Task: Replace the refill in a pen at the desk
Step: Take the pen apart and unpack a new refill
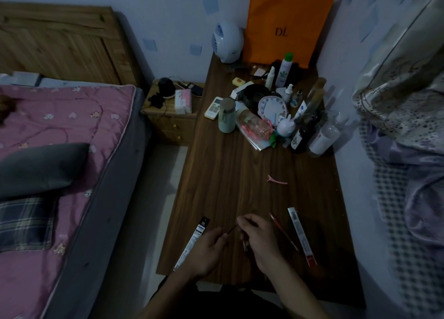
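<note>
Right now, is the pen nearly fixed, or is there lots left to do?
About halfway, maybe. Done: a left packet and a right packet lie out on the desk, a thin red stick beside the right one. In hand: the left grip and right grip pinch a thin dark refill between them. Left: I see no closed-up pen, so fitting it and closing the barrel probably remain.

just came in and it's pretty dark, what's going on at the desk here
A person at the wooden desk holds a thin dark refill between both hands. The left hand pinches its near end and the right hand its far end. A black-topped packet lies left of the hands. A thin red stick and a white packet lie to their right, untouched.
</note>
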Motion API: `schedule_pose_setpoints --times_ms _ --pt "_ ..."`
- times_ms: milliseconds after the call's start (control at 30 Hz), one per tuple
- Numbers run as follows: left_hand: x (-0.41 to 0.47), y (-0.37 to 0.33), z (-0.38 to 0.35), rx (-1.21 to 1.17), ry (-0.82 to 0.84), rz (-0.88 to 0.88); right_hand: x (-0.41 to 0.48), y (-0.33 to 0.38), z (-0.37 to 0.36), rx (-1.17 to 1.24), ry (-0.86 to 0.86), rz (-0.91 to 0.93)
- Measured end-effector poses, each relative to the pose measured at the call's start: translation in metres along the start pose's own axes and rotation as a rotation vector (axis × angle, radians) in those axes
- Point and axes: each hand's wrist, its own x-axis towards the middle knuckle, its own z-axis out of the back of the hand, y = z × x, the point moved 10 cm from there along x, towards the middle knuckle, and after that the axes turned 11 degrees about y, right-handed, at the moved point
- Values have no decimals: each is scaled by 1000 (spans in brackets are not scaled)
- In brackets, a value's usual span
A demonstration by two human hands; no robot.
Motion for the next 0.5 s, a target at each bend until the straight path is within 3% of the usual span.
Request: schedule_pose_setpoints --times_ms 167,333,500 --pt "-5 -11 4 153 -42 -100 5 -1 -8 -44 78 11" --pt "-6 -2 7 203 -53 -61 13 -7 -13 -138 102 12" --pt "-9 12 9 165 -31 -40 18 -11 25 -68 -126 -19"
